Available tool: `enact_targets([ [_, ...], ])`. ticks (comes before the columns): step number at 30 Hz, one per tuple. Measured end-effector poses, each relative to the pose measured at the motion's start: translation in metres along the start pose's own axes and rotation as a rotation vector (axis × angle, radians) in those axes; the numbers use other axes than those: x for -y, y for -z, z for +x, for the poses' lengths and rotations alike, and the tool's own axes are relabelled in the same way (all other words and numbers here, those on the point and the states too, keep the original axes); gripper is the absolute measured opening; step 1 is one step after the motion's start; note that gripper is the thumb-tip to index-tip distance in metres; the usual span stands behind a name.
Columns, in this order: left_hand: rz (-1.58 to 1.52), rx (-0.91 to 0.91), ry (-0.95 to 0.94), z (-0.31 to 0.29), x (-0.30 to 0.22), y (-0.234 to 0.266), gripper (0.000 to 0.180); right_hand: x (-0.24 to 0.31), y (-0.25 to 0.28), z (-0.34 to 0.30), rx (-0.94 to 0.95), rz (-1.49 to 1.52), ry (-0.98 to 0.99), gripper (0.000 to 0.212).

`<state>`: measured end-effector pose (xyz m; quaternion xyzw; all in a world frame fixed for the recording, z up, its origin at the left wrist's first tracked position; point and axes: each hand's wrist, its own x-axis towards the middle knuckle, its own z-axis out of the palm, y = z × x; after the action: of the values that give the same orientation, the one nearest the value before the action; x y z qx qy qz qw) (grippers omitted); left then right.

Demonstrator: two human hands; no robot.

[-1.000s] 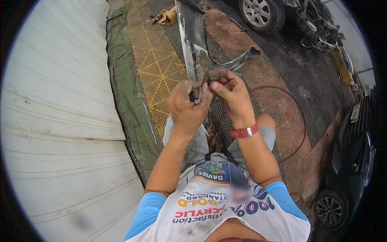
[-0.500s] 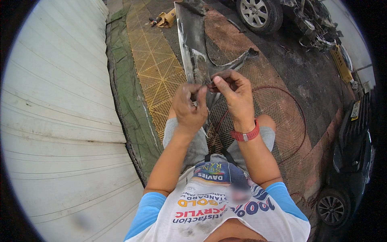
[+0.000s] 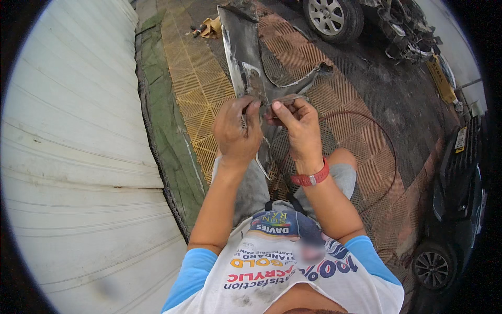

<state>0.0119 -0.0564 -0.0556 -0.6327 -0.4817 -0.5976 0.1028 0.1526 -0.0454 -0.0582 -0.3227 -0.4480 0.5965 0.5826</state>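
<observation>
My right hand (image 3: 294, 123), with a red watch at its wrist, pinches a thin, flat, dark piece (image 3: 289, 98) between thumb and fingers. Its exact kind is too small to tell. Close beside it on the left, my left hand (image 3: 238, 131) has its thumb and fingertips pressed together; whatever they hold, if anything, is hidden. A narrow gap parts the two hands. Beyond and beneath them lies a dark car fender (image 3: 244, 49) with pale scraped edges and a curved wheel arch. Its near end reaches down between my bent knees, partly covered by my hands.
A pale ribbed wall (image 3: 78, 157) runs along the left, with green cloth (image 3: 164, 104) at its foot. A reddish hose (image 3: 393, 152) curves over the patterned floor mats (image 3: 191, 68). A car wheel (image 3: 327, 18) stands far right; a dark car (image 3: 452, 193) stands at right.
My hands have drawn apart slightly and the left has shifted left. The thin piece now shows above my right fingers. The view has shifted a little.
</observation>
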Motion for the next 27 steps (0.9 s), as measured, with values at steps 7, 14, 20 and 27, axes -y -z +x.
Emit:
enact_targets([
  [7, -0.223, -0.014, 0.268, -0.017, 0.001, 0.001, 0.015, -0.005, -0.002, 0.004, 0.085, 0.072, 0.043, 0.017],
  [14, -0.079, 0.229, 0.387, 0.015, -0.021, 0.029, 0.012, -0.003, -0.008, 0.008, 0.075, 0.075, -0.058, 0.023],
  [20, 0.134, 0.271, 0.06, 0.026, -0.016, 0.033, 0.011, -0.01, -0.009, 0.012, 0.093, 0.079, -0.047, 0.025],
  [27, -0.208, 0.054, 0.349, 0.02, -0.03, 0.022, 0.011, -0.002, -0.016, 0.002, 0.041, 0.074, -0.01, 0.023],
])
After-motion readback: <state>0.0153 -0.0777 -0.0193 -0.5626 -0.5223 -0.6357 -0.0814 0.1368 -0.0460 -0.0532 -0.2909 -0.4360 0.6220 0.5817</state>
